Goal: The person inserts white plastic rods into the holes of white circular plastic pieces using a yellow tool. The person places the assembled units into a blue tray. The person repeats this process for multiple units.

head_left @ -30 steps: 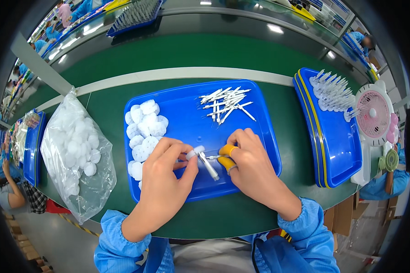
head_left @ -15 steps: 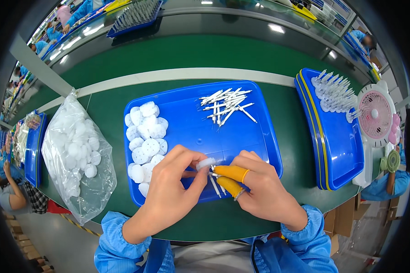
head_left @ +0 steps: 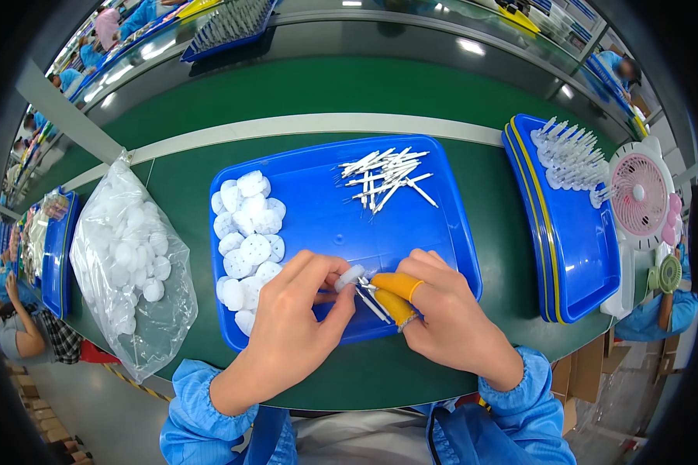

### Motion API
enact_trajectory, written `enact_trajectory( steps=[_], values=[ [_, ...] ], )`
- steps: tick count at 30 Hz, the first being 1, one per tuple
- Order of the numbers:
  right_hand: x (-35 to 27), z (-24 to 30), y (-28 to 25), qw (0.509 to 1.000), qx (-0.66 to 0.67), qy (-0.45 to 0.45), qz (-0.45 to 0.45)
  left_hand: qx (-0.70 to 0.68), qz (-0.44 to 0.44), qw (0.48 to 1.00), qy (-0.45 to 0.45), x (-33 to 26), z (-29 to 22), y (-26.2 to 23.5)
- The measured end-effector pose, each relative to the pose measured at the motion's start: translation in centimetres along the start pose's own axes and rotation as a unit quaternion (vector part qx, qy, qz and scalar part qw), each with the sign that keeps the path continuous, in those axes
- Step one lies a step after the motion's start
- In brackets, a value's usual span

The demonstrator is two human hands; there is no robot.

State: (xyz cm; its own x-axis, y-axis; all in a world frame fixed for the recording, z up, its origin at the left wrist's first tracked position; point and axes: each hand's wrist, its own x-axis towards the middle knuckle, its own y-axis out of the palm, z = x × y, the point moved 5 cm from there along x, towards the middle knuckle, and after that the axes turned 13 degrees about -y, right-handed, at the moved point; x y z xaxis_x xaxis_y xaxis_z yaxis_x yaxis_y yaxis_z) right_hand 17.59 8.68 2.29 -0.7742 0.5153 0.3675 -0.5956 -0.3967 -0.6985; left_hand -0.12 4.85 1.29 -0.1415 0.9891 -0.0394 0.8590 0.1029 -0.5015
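Head view, looking down: blue tray (head_left: pixel 318 225) sat in the middle of a green surface (head_left: pixel 302 101). Left hand (head_left: pixel 291 322) curled shut, pinching a small white round piece (head_left: pixel 351 277) between thumb and fingers, just over the near part of the tray. Right hand (head_left: pixel 442 310) also curled shut, gripping thin white sticks (head_left: pixel 373 301) between thumb and first finger. Orange finger covers (head_left: pixel 395 294) worn on that thumb and first finger. Round piece and sticks met right between the two hands, touching or almost touching; hard to tell which. Both hands close together, low over the tray's near edge. Blue sleeves (head_left: pixel 209 411) on both arms.

Heap of white round pieces (head_left: pixel 248 240) lay along the left side of the tray, just beside the left hand. Loose pile of white sticks (head_left: pixel 386 177) lay at the far right part of the tray, well apart from the hands.

Clear plastic bag (head_left: pixel 128 267) full of more white round pieces rested on the surface to the left of the tray. Stack of blue trays (head_left: pixel 566 240) stood to the right, with finished white stick parts (head_left: pixel 570 155) lined up at its far end. Small pink fan (head_left: pixel 640 194) stood past that stack, at the right rim. Another blue tray (head_left: pixel 54 248) seen at the far left, next to the bag. Other people in blue seen small at the edges of the picture.
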Motion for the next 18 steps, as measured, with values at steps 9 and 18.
enact_trajectory(
  steps=[9,18],
  values=[
    [0.5,0.1,0.7,0.999,-0.023,-0.013,-0.044,-0.006,0.01,1.0,-0.014,-0.3,0.0,0.2],
    [-0.2,1.1,1.4,0.991,0.001,0.01,-0.132,0.021,-0.018,0.999,0.035,-0.9,-0.1,0.3]
  ],
)
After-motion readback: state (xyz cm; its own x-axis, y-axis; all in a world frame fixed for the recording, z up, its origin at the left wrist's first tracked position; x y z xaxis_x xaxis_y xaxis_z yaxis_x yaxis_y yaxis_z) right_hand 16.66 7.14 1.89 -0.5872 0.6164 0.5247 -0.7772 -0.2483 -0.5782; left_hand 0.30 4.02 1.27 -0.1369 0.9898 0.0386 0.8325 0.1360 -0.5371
